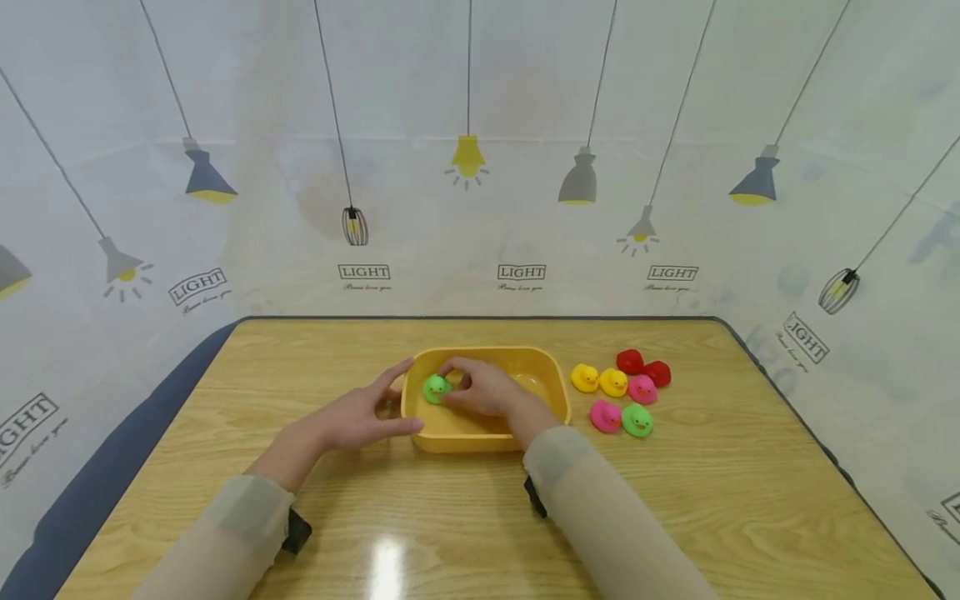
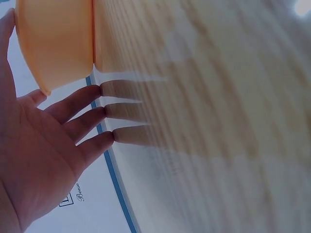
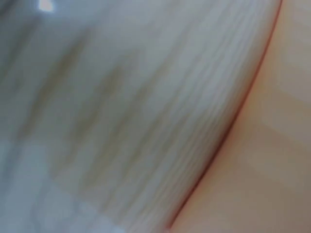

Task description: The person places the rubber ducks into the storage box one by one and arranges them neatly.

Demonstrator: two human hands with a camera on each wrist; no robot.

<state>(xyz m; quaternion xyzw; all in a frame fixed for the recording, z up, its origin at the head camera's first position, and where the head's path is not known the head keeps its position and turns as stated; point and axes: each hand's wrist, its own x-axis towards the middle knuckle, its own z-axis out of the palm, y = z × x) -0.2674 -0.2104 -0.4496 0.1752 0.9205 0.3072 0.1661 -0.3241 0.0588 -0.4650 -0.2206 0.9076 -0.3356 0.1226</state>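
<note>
A yellow plastic tub (image 1: 491,444) stands on the table, and a green rubber duck (image 1: 435,388) is at the left end inside it. My right hand (image 1: 486,390) reaches into the tub from the front right and pinches this duck between thumb and fingers. At the tub's left end is my left hand (image 1: 360,414), thumb and index finger spread along the rim. In the left wrist view the other fingers (image 2: 87,121) extend with their tips at the tabletop. The right wrist view shows only the table and the tub's side (image 3: 262,160); the right hand is outside it.
Right of the tub lie two yellow ducks (image 1: 585,378), two pink ducks (image 1: 605,416), a second green duck (image 1: 637,421) and two red ducks (image 1: 630,362). The wooden table (image 1: 300,367) meets a lamp-printed curtain (image 1: 420,233) at the back and sides.
</note>
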